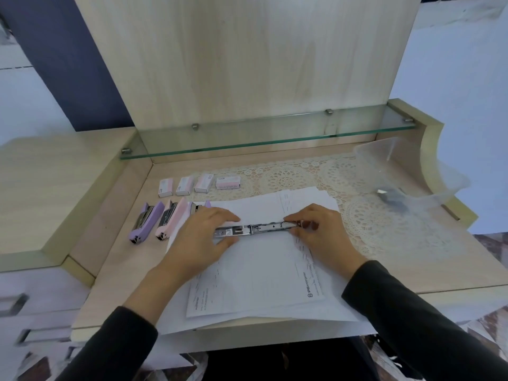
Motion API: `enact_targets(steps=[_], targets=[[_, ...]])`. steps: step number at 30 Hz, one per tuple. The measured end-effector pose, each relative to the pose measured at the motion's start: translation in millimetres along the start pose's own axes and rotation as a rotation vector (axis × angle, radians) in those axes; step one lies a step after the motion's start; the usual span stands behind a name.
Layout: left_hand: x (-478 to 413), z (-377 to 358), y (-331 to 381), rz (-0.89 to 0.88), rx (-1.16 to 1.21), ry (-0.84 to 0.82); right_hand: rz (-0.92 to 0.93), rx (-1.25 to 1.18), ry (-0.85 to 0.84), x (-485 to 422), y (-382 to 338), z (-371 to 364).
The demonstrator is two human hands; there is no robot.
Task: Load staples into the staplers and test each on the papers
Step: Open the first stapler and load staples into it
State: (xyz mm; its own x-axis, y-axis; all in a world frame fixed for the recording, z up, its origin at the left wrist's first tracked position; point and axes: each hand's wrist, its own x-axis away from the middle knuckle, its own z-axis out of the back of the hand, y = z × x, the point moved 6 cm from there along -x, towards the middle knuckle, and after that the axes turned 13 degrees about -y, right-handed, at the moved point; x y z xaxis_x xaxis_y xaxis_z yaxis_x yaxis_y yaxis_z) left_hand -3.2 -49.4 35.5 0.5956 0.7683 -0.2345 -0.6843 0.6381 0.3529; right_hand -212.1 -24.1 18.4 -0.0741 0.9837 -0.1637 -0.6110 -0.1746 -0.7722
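A silver metal stapler (255,229), swung fully open, lies flat on the papers (264,276) mid-desk (115,270), long axis parallel to the front edge. The left hand (203,235) grips its left end; the right hand (320,229) pinches its right end.

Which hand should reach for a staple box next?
Probably left. The left hand sits nearer the staple boxes at the back left, while the right hand pinches the right end of the opened stapler and can steady it.
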Motion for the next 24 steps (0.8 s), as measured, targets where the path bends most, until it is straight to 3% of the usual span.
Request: enact_targets(steps=[5, 16, 24], targets=[[-21, -21, 30, -0.241, -0.144, -0.225, -0.004, 0.011, 0.029, 0, 1, 2], [-39, -22, 53, -0.380, -0.328, -0.267, -0.018, -0.079, 0.064, 3, 1, 4], [-41, -24, 46, -0.423, -0.315, -0.330, 0.001, -0.031, 0.057, 3, -1, 3]])
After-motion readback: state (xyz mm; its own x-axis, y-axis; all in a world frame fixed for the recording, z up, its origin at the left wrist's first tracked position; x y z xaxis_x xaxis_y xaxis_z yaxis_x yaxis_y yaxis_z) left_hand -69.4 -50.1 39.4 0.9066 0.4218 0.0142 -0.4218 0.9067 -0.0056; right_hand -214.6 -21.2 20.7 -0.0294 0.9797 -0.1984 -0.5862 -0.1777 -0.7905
